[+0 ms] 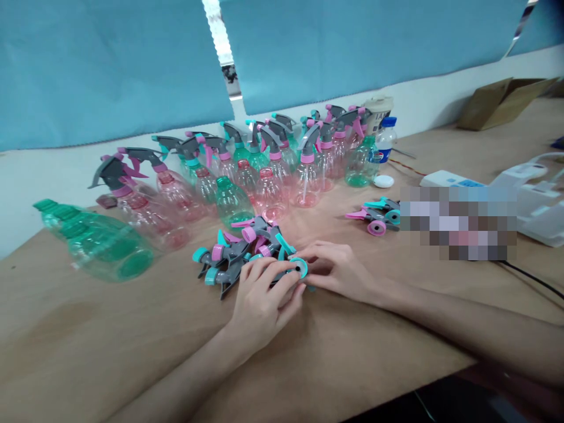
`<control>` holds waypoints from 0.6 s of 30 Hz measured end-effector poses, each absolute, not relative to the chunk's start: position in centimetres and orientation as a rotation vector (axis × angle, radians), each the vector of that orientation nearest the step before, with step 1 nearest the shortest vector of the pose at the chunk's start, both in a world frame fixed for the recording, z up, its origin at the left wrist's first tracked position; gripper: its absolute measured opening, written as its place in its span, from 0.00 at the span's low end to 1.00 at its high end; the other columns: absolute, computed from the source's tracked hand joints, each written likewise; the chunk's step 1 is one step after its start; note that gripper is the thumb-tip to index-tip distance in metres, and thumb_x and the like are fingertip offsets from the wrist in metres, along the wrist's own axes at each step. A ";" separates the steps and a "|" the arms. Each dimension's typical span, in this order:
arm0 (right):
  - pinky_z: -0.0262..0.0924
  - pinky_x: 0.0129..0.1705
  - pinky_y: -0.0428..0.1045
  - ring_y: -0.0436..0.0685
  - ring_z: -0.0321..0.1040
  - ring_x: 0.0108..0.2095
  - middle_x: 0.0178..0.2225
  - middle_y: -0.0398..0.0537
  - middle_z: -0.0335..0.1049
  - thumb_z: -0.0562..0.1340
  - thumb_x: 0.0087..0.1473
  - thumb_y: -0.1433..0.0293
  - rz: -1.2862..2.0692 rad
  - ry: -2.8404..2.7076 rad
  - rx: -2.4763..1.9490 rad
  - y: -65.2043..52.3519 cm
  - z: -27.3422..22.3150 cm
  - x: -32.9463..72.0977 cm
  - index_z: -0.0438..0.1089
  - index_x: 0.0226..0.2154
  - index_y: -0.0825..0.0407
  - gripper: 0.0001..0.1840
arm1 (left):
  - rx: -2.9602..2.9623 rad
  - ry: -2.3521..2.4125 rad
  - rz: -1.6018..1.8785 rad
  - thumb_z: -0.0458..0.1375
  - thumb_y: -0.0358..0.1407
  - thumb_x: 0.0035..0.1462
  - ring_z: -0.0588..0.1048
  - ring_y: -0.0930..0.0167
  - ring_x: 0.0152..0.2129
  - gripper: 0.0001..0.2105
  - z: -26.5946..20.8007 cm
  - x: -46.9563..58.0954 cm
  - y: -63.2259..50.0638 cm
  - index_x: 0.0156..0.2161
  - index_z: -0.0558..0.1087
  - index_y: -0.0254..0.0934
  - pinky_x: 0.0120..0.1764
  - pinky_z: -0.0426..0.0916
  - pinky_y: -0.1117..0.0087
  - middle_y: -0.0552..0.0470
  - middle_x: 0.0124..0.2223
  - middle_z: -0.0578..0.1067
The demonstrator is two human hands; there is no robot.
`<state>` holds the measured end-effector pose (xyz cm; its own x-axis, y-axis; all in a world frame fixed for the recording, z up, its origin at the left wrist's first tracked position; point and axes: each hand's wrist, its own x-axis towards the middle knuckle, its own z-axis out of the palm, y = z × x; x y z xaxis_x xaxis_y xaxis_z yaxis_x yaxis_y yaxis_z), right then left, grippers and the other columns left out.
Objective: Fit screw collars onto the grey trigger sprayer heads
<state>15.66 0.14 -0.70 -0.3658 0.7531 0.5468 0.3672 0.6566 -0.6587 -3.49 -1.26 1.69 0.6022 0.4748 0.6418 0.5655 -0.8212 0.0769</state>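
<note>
Between my two hands is a grey spray trigger head with a turquoise collar, its dark centre facing me. My left hand is closed around its body, the fingers covering most of it. From the right, my right hand pinches the collar's edge with thumb and fingers. Just beyond my left hand lies a pile of grey trigger heads with pink or turquoise parts. A green bottle without a head stands behind that pile.
Rows of pink and green bottles, many with heads fitted, stand along the wall. Green bottles lie at left. More trigger heads lie at right, near a white lid, a Pepsi bottle, a power strip and a cardboard box.
</note>
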 end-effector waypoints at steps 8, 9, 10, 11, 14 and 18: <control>0.68 0.41 0.50 0.55 0.70 0.43 0.40 0.47 0.74 0.64 0.51 0.70 0.507 -2.004 -0.842 0.1 -0.9 15.6 0.70 0.42 0.49 0.14 | -2.701 -0.855 -0.996 0.58 0.29 0.55 0.71 0.66 0.38 0.06 1.5 -3.3 -1.2 0.39 0.68 0.37 0.40 0.62 0.63 0.52 0.38 0.78; 0.68 0.41 0.50 0.55 0.70 0.42 0.40 0.47 0.74 0.64 0.51 0.69 0.503 -2.007 -0.846 0.1 -0.9 15.6 0.70 0.42 0.49 0.14 | -2.705 -0.856 -0.992 0.58 0.29 0.55 0.71 0.66 0.38 0.07 1.4 -3.4 -1.2 0.39 0.68 0.37 0.40 0.62 0.63 0.52 0.38 0.78; 0.68 0.41 0.50 0.55 0.70 0.42 0.40 0.47 0.74 0.64 0.51 0.69 0.496 -2.008 -0.849 0.2 -0.9 15.6 0.70 0.42 0.49 0.14 | -2.711 -0.858 -0.984 0.58 0.30 0.55 0.71 0.65 0.38 0.07 1.3 -3.4 -1.2 0.40 0.68 0.37 0.40 0.62 0.63 0.52 0.39 0.78; 0.68 0.41 0.50 0.55 0.70 0.42 0.39 0.47 0.75 0.65 0.51 0.68 0.487 -2.009 -0.852 0.2 -0.9 15.6 0.70 0.42 0.49 0.14 | -2.718 -0.858 -0.973 0.58 0.30 0.55 0.71 0.65 0.38 0.07 1.3 -3.4 -1.2 0.40 0.68 0.38 0.40 0.62 0.62 0.51 0.39 0.77; 0.67 0.42 0.51 0.55 0.70 0.42 0.39 0.47 0.75 0.65 0.50 0.67 0.471 -2.007 -0.872 0.2 -0.8 15.6 0.70 0.42 0.49 0.14 | -2.738 -0.858 -0.935 0.58 0.30 0.55 0.71 0.64 0.39 0.08 1.2 -3.4 -1.1 0.42 0.68 0.37 0.40 0.62 0.62 0.50 0.41 0.77; 0.67 0.40 0.51 0.55 0.70 0.41 0.39 0.47 0.75 0.64 0.51 0.67 0.475 -2.009 -0.894 0.2 -0.7 15.6 0.70 0.42 0.48 0.13 | -2.749 -0.848 -0.925 0.56 0.31 0.56 0.71 0.64 0.40 0.08 1.2 -3.4 -1.0 0.42 0.69 0.38 0.40 0.63 0.61 0.49 0.42 0.76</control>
